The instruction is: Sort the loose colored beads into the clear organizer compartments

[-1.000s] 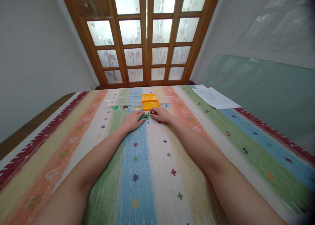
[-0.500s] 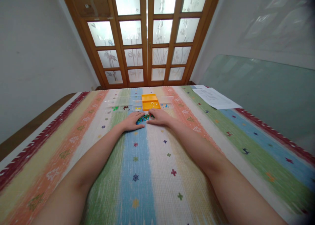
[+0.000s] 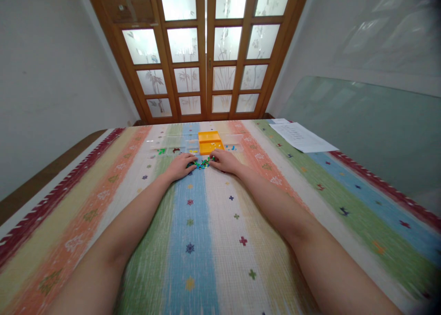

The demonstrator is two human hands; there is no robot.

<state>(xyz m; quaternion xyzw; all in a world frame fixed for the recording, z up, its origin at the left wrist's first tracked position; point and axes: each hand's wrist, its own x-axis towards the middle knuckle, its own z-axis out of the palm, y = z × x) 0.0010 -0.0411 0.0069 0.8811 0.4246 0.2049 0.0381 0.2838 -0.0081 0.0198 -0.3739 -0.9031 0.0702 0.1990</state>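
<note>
A small pile of tiny coloured pieces (image 3: 203, 163), mostly green and blue, lies on the striped tablecloth between my hands. My left hand (image 3: 179, 167) rests at the pile's left side, fingers bent and a gap left between them and the thumb. On the right side my right hand (image 3: 225, 161) has its thumb and fingertips drawn together at the pile's edge; whatever is between them is too small to tell. Just behind stands an opened yellow box (image 3: 211, 148) with some pale pieces in it. Clear plastic trays (image 3: 184, 152) flank it, holding green, dark red, yellow and blue pieces in separate compartments.
The striped tablecloth (image 3: 223, 241) covers the table. Printed white sheets (image 3: 299, 137) lie at the far right. A greenish glass panel (image 3: 365, 131) leans along the right wall, and wooden doors with frosted panes (image 3: 210, 53) stand behind the table.
My left hand has drawn back left, its thumb nearer its fingers, uncovering part of the pile. My right fingertips have come closer together. The pile looks narrower.
</note>
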